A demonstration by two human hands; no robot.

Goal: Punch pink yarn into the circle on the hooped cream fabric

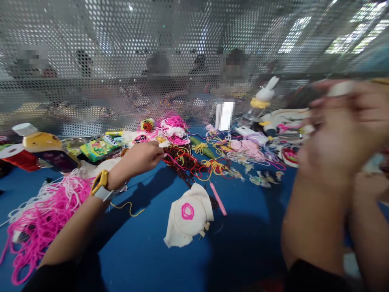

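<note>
My left hand (138, 159), wearing a yellow-cased watch (100, 183), is closed in a pinch at the near edge of the yarn heap. A thin strand of pink yarn (170, 161) runs from its fingertips. High on the right and close to the camera, my right hand (337, 125) is blurred, its fingers curled in; what they hold, if anything, cannot be made out. Between my hands, white cloth in an embroidery hoop (180, 222) lies flat, bearing a pink stitched ring (187, 211). A pink pen-like tool (218, 199) rests beside it, touched by neither hand.
Pink and white yarn (57, 211) is heaped at left, near a juice bottle (45, 144), a red spool (20, 157) and a green snack packet (99, 148). Small wrapped pieces (261, 178) lie at right, below a rabbit-topped bottle (261, 99). A perforated metal screen (121, 93) stands behind.
</note>
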